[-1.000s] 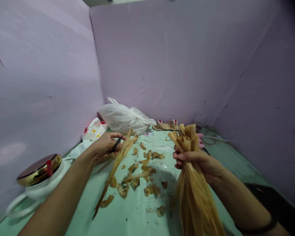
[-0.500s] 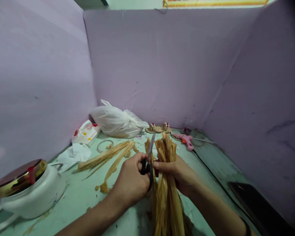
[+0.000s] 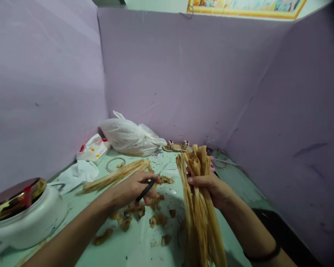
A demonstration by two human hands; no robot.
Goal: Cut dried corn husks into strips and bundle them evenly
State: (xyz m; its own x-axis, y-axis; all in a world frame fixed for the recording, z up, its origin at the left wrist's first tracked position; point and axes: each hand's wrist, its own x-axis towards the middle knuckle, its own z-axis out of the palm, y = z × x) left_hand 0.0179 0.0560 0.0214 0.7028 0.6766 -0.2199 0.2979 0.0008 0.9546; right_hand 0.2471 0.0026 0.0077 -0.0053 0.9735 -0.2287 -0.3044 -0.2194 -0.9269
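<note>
My left hand (image 3: pixel 140 188) is closed round the black handles of a pair of scissors (image 3: pixel 146 190), whose blades point up and to the right over the table. My right hand (image 3: pixel 208 185) grips a thick upright bundle of dried straw-coloured plant strips (image 3: pixel 200 218), thumb across its front. The strips' cut-looking tops rise above the fist and the long ends hang toward me. Between the hands and below them lie scattered brown scraps (image 3: pixel 158 218). Another bunch of dried strips (image 3: pixel 111 177) rests on the table beyond my left hand.
A white pot with a gold-rimmed lid (image 3: pixel 30 215) stands at left. Behind are tissues (image 3: pixel 93 148), a metal ring (image 3: pixel 115 164), a tied white plastic bag (image 3: pixel 130 137) and small woven sandals (image 3: pixel 176 146). A pink glue gun (image 3: pixel 212 165) is partly hidden. Purple panels (image 3: pixel 169 74) enclose the table.
My left hand has moved the scissors away from the bundle, left and down. My right hand and the bundle have shifted right. More of the brown scraps on the table now show.
</note>
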